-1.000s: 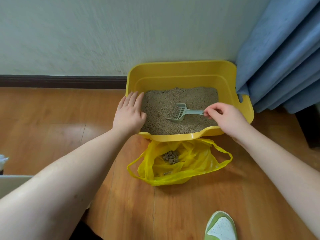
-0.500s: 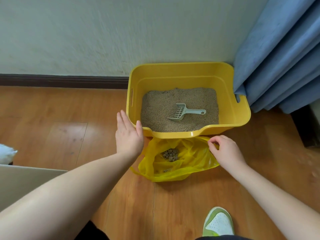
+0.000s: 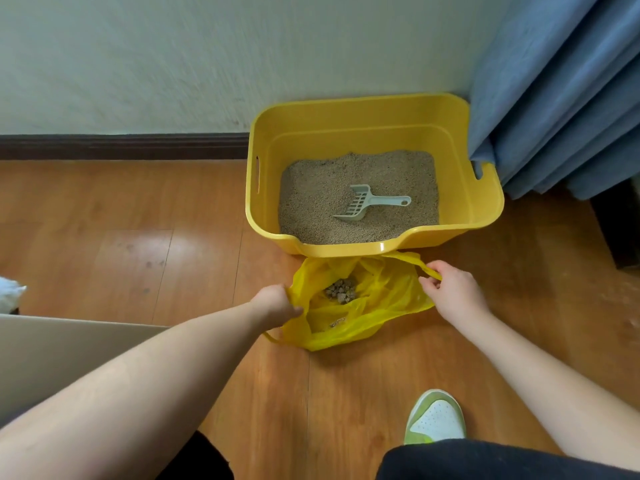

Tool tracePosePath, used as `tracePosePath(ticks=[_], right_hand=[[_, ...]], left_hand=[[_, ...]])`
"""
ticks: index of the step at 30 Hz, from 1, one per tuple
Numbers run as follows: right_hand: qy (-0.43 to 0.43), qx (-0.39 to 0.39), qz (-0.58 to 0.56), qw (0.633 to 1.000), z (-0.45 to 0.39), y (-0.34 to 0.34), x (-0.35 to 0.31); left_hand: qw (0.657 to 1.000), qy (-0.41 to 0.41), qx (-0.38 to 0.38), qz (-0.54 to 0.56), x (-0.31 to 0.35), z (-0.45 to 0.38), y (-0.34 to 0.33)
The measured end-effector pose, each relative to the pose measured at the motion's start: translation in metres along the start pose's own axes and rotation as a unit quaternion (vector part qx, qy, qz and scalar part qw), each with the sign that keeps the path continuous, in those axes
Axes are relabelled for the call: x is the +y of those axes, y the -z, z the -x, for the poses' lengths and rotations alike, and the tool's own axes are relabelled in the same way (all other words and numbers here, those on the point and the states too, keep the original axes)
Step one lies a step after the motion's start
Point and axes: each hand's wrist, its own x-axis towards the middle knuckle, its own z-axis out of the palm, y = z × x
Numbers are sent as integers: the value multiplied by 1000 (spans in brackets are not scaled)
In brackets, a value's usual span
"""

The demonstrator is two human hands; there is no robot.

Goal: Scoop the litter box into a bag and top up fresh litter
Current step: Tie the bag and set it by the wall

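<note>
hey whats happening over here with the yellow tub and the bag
A person is cleaning a cat litter box that sits on the wood floor against the wall. The scoop lies on the litter inside it, with no hand on it. Both hands are on the yellow plastic bag just in front of the box: the left hand grips its left edge and the right hand pinches its right handle. Scooped clumps sit in the open bag.

Litter box (image 3: 481, 206) sat on floor (image 3: 121, 237) against wall (image 3: 173, 64), curtain (image 3: 561, 98) at its right. Scoop (image 3: 367, 202) lay on litter (image 3: 346, 174) inside. Bag (image 3: 388, 299) lay just in front of box, clumps (image 3: 341, 291) in it. Shoe (image 3: 434, 419) nearer, right of bag.
</note>
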Motion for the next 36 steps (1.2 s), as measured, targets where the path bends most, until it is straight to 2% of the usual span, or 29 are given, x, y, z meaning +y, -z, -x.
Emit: tracePosePath(ticks=[3, 7, 11, 14, 18, 20, 22, 25, 27, 31, 34, 36], right_hand=[[14, -19, 14, 1000, -1, -8, 1], [16, -118, -47, 992, 0, -32, 2], [3, -172, -94, 981, 8, -49, 2], [-16, -186, -101, 977, 20, -52, 4], [-50, -243, -130, 960, 43, -48, -8], [-67, -281, -156, 944, 63, -45, -18], [-82, -303, -184, 931, 86, -41, -28], [-101, -308, -212, 922, 118, -23, -41], [-108, -295, -233, 920, 134, -2, -51], [-138, -244, -329, 902, 154, 54, -70], [-142, -220, -350, 899, 164, 101, -92], [-138, -227, -352, 898, 169, 130, -113]], left_hand=[[999, -4, -23, 28, -1, 0, 4], [1000, -10, -23, 13, -2, -1, 1], [992, 21, -36, 117, -1, 4, -6], [957, 14, -29, 289, 2, 18, -18], [877, 37, -52, 477, -9, 52, -38], [846, 61, -50, 528, -13, 69, -44], [842, 68, -59, 532, -15, 87, -43], [863, 54, -80, 496, -17, 117, -37], [860, 44, -85, 500, -15, 139, -31], [819, 57, -74, 567, -6, 188, -20], [785, 67, -72, 612, 3, 228, -1], [774, 63, -74, 626, 6, 250, 18]])
